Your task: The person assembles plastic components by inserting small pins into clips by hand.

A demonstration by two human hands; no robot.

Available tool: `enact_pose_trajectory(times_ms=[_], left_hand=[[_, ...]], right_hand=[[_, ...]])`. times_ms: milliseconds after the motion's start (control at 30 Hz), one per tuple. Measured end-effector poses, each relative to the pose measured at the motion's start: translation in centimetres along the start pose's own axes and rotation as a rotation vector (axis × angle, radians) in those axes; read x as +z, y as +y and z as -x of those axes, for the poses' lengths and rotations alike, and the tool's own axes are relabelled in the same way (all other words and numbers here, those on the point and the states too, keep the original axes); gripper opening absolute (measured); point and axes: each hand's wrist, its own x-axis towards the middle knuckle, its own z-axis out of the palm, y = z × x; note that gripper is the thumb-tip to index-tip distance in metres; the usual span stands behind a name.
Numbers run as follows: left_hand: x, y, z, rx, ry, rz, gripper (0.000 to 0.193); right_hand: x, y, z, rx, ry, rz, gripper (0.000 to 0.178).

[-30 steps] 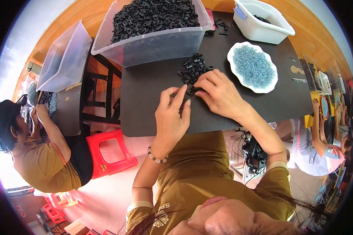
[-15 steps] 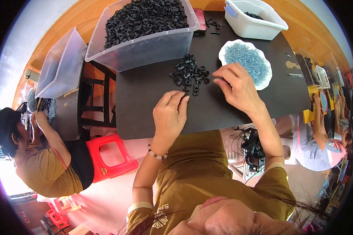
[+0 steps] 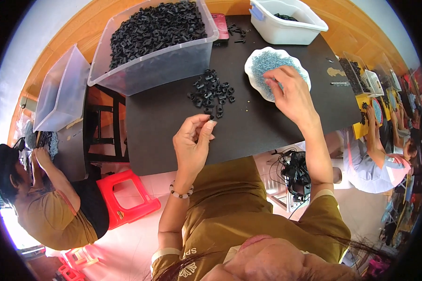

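My left hand [image 3: 192, 143] is closed, pinching a small black plastic part [image 3: 211, 117] between thumb and forefinger just above the table's near side. Beyond it lies a loose pile of similar black plastic parts [image 3: 206, 91]. My right hand [image 3: 290, 96] reaches over a white scalloped dish [image 3: 253, 86] filled with tiny clear-bluish pieces [image 3: 269, 60]. Its thumb and forefinger are drawn together low over these pieces, and whatever lies between the fingertips is too small to make out.
A large clear bin [image 3: 150, 75] heaped with black parts stands at the back left of the dark table [image 3: 164, 136]. A white tub [image 3: 290, 33] and a pink-red box [image 3: 220, 28] stand behind. Co-workers sit left and right. A red stool [image 3: 131, 196] is at the left.
My right hand has moved from beside the black pile to over the dish. My left hand has turned, bringing the black part between its fingertips into clearer sight. The whole view has shifted slightly.
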Motion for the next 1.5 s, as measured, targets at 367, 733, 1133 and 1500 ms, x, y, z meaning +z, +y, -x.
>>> enact_pose_trajectory(times_ms=[367,733,1133,1500], left_hand=[[-0.3,0.1,0.4,0.004,-0.013,-0.016,0.011],[-0.6,-0.3,0.2,0.058,-0.009,-0.067,0.021],[-0.7,-0.2,0.2,0.058,-0.015,-0.056,0.020],[-0.7,-0.1,0.1,0.065,-0.009,-0.026,0.019]], right_hand=[[-1.7,1.2,0.2,0.139,-0.111,0.029,0.010],[-2.7,1.3,2.2,-0.069,-0.229,0.007,0.010],[-1.4,3.6,1.0,0.043,-0.003,0.047,0.008],[-2.5,3.0,0.4,0.147,-0.132,0.031,0.016]])
